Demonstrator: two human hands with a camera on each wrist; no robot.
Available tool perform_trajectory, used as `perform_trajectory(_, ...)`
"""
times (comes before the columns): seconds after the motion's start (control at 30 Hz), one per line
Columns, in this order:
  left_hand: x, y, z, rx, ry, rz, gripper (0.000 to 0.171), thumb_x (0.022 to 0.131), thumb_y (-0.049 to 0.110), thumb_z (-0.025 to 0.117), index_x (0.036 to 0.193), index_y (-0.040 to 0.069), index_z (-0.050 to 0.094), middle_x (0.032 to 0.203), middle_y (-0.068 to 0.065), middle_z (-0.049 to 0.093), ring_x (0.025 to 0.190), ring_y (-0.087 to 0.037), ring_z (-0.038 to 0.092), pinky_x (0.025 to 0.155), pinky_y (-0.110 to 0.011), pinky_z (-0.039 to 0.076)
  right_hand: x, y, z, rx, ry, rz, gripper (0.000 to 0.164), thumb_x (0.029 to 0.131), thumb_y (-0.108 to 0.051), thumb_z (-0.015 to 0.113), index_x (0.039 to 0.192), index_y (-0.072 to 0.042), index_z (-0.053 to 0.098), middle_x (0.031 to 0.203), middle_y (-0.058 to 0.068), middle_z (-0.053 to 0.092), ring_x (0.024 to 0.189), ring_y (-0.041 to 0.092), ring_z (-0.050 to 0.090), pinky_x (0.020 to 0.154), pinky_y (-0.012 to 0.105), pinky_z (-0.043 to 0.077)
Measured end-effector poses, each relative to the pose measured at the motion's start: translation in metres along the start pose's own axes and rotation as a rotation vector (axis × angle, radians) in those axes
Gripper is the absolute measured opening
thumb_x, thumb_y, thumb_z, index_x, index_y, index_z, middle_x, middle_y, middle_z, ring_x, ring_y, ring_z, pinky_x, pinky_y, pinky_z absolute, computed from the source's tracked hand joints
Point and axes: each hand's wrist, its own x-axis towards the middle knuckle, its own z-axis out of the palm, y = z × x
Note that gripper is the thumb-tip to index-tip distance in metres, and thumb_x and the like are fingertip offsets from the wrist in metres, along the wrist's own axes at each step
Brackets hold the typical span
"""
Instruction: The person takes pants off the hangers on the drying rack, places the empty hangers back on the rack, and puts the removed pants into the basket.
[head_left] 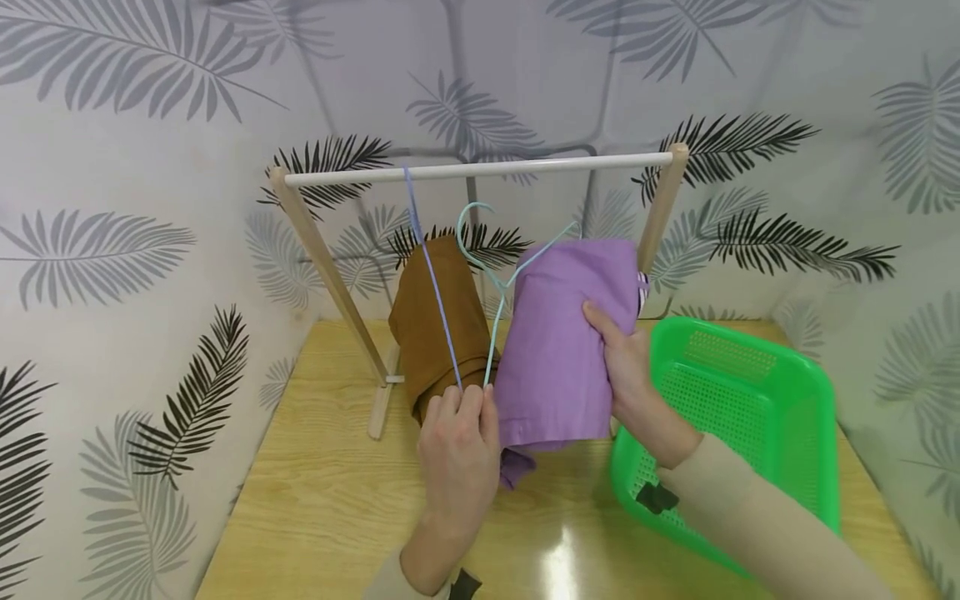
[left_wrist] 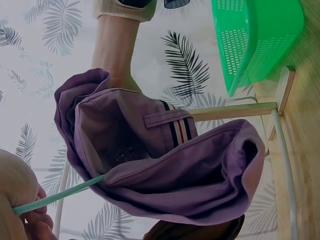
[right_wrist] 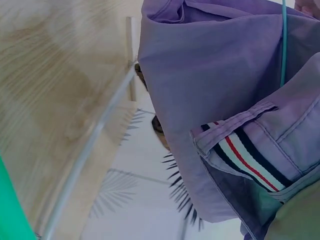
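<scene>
My left hand (head_left: 459, 450) pinches one end of a mint-green hanger (head_left: 503, 288), its hook pointing up toward the rack. The hanger's other arm runs into a folded purple garment (head_left: 562, 350). My right hand (head_left: 628, 367) grips that garment from its right side, thumb on the front. A belt loop and a navy, white and red striped band (right_wrist: 250, 160) show on the purple cloth. Just left, a folded brown garment (head_left: 442, 308) hangs with a blue hanger (head_left: 438, 296) on the rod; this hanger's lower end meets my left fingers in the head view.
A wooden rack with a white rod (head_left: 525, 167) stands at the back of the wood-grain table (head_left: 330, 500). At the right is a green plastic basket (head_left: 813, 417), partly under my right forearm. Leaf-patterned walls (head_left: 135, 250) enclose the table's back and sides.
</scene>
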Motion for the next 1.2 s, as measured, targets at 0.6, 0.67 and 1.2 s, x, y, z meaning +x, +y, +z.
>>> perform_trajectory(0.6,0.001,-0.001,-0.003,-0.042,-0.024,-0.039,0.038,0.100,0.007,0.067,0.069,0.008,0.046,0.062,-0.003,0.040,0.058,-0.016,0.037,0.055,-0.021,0.029,-0.029,-0.002,-0.011,-0.012,0.044,-0.171,0.020,0.094,-0.023,0.077,0.099,-0.009,0.064,0.073,-0.010,0.071,0.067,0.006,0.069,0.066,0.024,0.058)
perform_trajectory(0.67,0.001,-0.001,-0.002,-0.038,-0.023,-0.039,0.037,0.100,0.007,0.067,0.069,0.008,0.046,0.062,-0.003,0.040,0.058,-0.017,0.038,0.054,-0.022,0.030,-0.032,-0.003,-0.012,0.013,0.046,-0.201,0.016,0.093,-0.021,0.077,0.094,-0.010,0.065,0.072,-0.010,0.072,0.066,0.006,0.069,0.065,0.023,0.058)
perform_trajectory(1.2,0.001,-0.003,-0.001,-0.020,-0.059,-0.056,0.036,0.100,0.006,0.068,0.070,0.007,0.048,0.061,-0.003,0.041,0.061,-0.016,0.033,0.059,-0.026,0.032,-0.040,-0.016,-0.019,0.108,-0.022,-0.387,0.008,0.090,-0.006,0.072,0.086,-0.011,0.069,0.070,-0.006,0.072,0.062,0.006,0.069,0.062,0.022,0.057)
